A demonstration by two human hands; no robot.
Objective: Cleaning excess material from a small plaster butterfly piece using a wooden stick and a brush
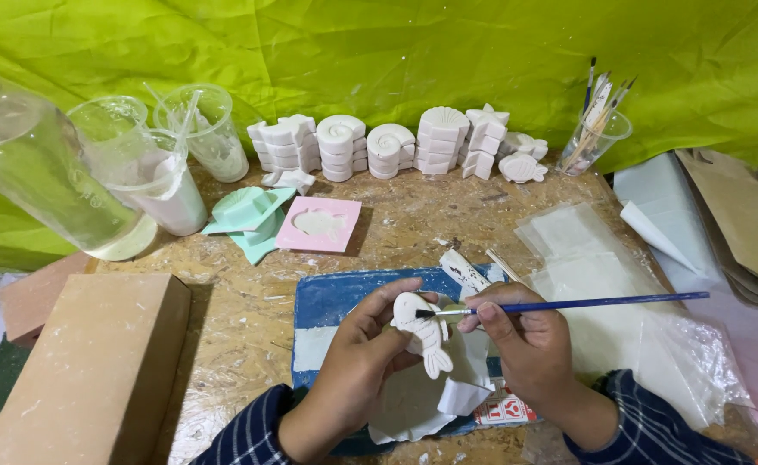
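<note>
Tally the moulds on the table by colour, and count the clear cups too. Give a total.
Pink mould: 1
Green moulds: 2, stacked, possibly more beneath
Clear cups: 4, three at the back left and one holding brushes
Total: 7

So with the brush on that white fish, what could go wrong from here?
1. The left hand pinches the plaster fish in mid-air by its edges; a slip could drop it onto the blue board.
2. The right hand holds the long blue brush, whose far end could snag the loose plastic bags.
</note>
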